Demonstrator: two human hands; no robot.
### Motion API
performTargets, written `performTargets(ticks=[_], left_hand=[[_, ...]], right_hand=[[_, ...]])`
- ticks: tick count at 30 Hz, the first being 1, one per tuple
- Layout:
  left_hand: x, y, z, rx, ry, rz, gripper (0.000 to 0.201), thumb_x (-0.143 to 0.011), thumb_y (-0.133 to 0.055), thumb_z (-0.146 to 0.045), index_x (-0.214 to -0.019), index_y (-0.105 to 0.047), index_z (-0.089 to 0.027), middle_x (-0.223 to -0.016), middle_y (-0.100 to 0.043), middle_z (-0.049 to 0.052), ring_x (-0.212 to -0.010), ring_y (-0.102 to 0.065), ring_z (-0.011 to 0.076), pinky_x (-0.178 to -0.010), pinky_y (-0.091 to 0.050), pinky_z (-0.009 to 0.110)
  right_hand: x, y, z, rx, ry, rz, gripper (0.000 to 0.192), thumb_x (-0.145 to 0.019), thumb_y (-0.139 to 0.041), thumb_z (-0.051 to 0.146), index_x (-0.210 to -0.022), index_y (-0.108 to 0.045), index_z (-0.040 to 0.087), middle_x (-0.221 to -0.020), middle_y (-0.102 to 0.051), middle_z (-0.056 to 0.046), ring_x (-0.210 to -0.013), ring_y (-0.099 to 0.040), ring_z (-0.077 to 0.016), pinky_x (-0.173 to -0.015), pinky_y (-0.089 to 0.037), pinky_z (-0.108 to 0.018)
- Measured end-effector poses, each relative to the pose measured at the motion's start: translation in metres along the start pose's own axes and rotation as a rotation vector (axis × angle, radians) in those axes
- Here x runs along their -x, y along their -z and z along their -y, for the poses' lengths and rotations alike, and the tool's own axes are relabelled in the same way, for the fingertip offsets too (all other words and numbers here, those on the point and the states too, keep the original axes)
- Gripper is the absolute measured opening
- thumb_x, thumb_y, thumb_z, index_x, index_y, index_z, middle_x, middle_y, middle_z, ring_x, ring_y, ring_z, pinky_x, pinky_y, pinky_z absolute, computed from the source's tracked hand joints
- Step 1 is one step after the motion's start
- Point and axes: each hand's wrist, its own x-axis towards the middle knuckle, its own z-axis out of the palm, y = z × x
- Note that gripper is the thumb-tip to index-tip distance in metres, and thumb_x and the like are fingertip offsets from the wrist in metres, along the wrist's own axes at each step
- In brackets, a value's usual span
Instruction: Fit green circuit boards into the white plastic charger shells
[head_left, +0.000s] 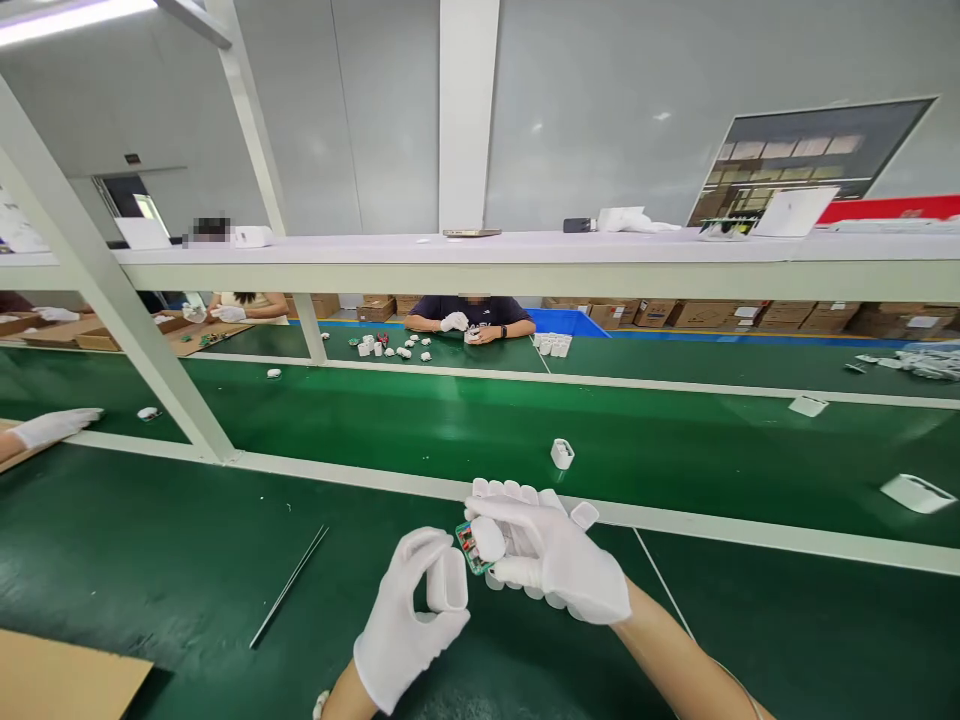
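In a white glove, my left hand (405,610) is closed around a small white plastic housing (448,580), its open end facing up and right. My right hand (559,560), also gloved, grips a green circuit board (471,548) with red parts and a rounded white piece (489,540) on it. The board is close to the housing's mouth; whether they touch I cannot tell. Behind and below my right hand, several white housings (499,488) stand in rows on the green bench, partly hidden by the hand.
Metal tweezers (289,588) lie left on the bench, near cardboard (71,675). On the green belt (450,415) sit a white housing (562,454) and flat white parts (918,493). A shelf (465,250) spans overhead. A co-worker's gloved hand (56,428) reaches in from the left; others sit opposite.
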Motion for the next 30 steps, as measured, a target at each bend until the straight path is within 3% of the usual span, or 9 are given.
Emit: performTargets(ticks=[3, 5, 7, 9, 12, 15, 18, 23, 30], left_hand=[[0.0, 0.005, -0.001, 0.367, 0.129, 0.118, 0.047, -0.079, -0.066, -0.052, -0.112, -0.061, -0.019, -0.085, -0.066, 0.008, -0.075, -0.064, 0.0217, -0.069, -0.053, 0.035], [0.001, 0.006, -0.001, 0.581, 0.212, 0.18, 0.051, -0.083, -0.057, -0.061, -0.11, -0.059, -0.017, -0.059, -0.059, 0.001, -0.05, -0.053, 0.0127, -0.052, -0.046, 0.025], [0.002, 0.006, -0.004, 0.695, 0.235, 0.201, 0.052, -0.085, -0.054, -0.063, -0.108, -0.058, -0.017, -0.05, -0.054, -0.002, -0.042, -0.043, 0.008, -0.046, -0.038, 0.02], [0.003, 0.007, -0.007, 0.717, 0.251, 0.204, 0.052, -0.084, -0.057, -0.062, -0.108, -0.057, -0.017, -0.053, -0.056, -0.002, -0.042, -0.042, 0.0066, -0.044, -0.036, 0.017], [0.004, 0.01, -0.012, 0.687, 0.301, 0.223, 0.056, -0.079, -0.062, -0.064, -0.109, -0.056, -0.017, -0.062, -0.06, 0.0, -0.043, -0.045, 0.0063, -0.042, -0.036, 0.016], [0.005, 0.012, -0.013, 0.642, 0.336, 0.229, 0.059, -0.078, -0.061, -0.066, -0.109, -0.058, -0.016, -0.069, -0.063, 0.003, -0.045, -0.047, 0.007, -0.043, -0.039, 0.017], [0.008, 0.013, -0.009, 0.6, 0.346, 0.219, 0.059, -0.078, -0.061, -0.066, -0.109, -0.06, -0.015, -0.073, -0.064, 0.004, -0.047, -0.049, 0.0081, -0.045, -0.043, 0.018], [0.009, 0.013, -0.006, 0.559, 0.343, 0.219, 0.056, -0.08, -0.061, -0.063, -0.109, -0.064, -0.016, -0.078, -0.066, 0.005, -0.05, -0.053, 0.0085, -0.046, -0.045, 0.018], [0.006, 0.014, -0.006, 0.529, 0.318, 0.206, 0.054, -0.077, -0.065, -0.062, -0.107, -0.067, -0.017, -0.093, -0.067, 0.007, -0.051, -0.051, 0.0065, -0.044, -0.044, 0.016]], right_hand=[[0.001, -0.009, -0.002, 0.109, 0.095, -0.022, 0.039, -0.072, -0.073, 0.032, -0.11, -0.07, 0.027, -0.114, -0.064, -0.006, -0.111, -0.056, -0.0283, -0.103, -0.042, -0.048], [0.003, -0.012, -0.004, 0.109, 0.15, 0.03, 0.037, -0.075, -0.072, 0.039, -0.11, -0.069, 0.027, -0.113, -0.065, -0.006, -0.106, -0.059, -0.0262, -0.101, -0.044, -0.045], [0.006, -0.015, -0.005, 0.086, 0.195, 0.077, 0.037, -0.079, -0.067, 0.046, -0.11, -0.067, 0.025, -0.111, -0.066, -0.007, -0.095, -0.063, -0.0234, -0.091, -0.051, -0.041], [0.009, -0.019, -0.005, 0.095, 0.246, 0.077, 0.036, -0.083, -0.063, 0.049, -0.108, -0.067, 0.024, -0.108, -0.066, -0.007, -0.089, -0.063, -0.0208, -0.083, -0.054, -0.038], [0.011, -0.022, -0.001, 0.126, 0.304, 0.076, 0.028, -0.083, -0.066, 0.043, -0.103, -0.066, 0.023, -0.104, -0.067, -0.006, -0.093, -0.063, -0.0193, -0.086, -0.052, -0.035], [0.009, -0.018, 0.009, 0.196, 0.315, 0.231, 0.009, -0.086, -0.063, 0.032, -0.087, -0.066, 0.023, -0.091, -0.066, -0.002, -0.086, -0.062, -0.0162, -0.08, -0.052, -0.029], [0.008, -0.013, 0.021, 0.285, 0.323, 0.342, 0.016, -0.091, -0.054, 0.025, -0.08, -0.065, 0.023, -0.085, -0.062, -0.001, -0.081, -0.059, -0.0142, -0.077, -0.05, -0.026], [0.009, -0.015, 0.027, 0.32, 0.37, 0.331, 0.013, -0.091, -0.055, 0.021, -0.08, -0.062, 0.021, -0.086, -0.061, 0.0, -0.082, -0.057, -0.0133, -0.077, -0.046, -0.023], [0.013, -0.029, 0.015, 0.471, 0.41, 0.28, 0.013, -0.088, -0.058, 0.016, -0.076, -0.054, 0.02, -0.081, -0.057, 0.003, -0.067, -0.05, -0.0106, -0.061, -0.037, -0.024]])
